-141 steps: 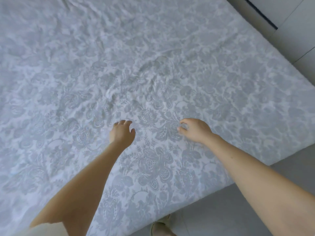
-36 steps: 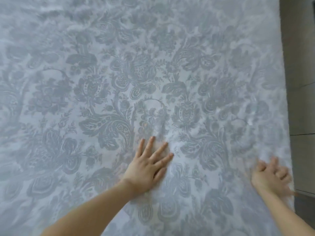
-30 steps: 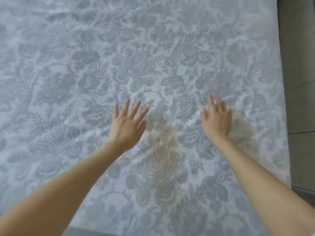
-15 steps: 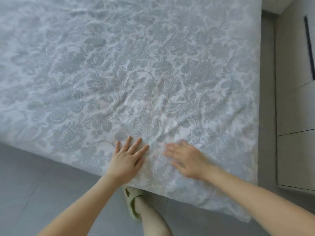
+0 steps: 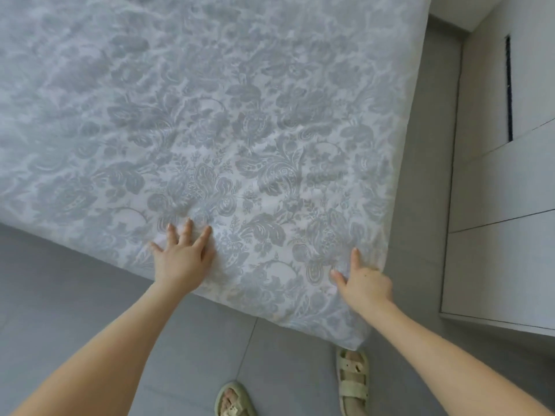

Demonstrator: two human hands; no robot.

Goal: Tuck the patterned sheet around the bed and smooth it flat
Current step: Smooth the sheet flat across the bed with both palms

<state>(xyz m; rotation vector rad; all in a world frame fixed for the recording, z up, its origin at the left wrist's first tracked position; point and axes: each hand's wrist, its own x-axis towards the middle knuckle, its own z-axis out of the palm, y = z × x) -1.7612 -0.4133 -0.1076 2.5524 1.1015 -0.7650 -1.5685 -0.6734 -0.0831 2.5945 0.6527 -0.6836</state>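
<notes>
The patterned sheet (image 5: 240, 130), pale with a grey floral print, covers the bed and hangs over its near edge and right corner. My left hand (image 5: 183, 259) lies flat on the sheet near the front edge, fingers spread, holding nothing. My right hand (image 5: 363, 283) rests at the bed's near right corner. Its index finger and thumb are stretched out on the fabric, and the other fingers curl over the corner edge. Small wrinkles show in the cloth around both hands and further back.
Grey tiled floor (image 5: 75, 295) runs along the front of the bed. A narrow floor strip (image 5: 426, 175) separates the bed from pale cabinets (image 5: 504, 220) on the right. My feet in light sandals (image 5: 351, 382) stand just below the corner.
Both hands slid back from the middle of the sheet to its near edge. My right hand has moved out to the right corner, and the view pulled back so the floor shows.
</notes>
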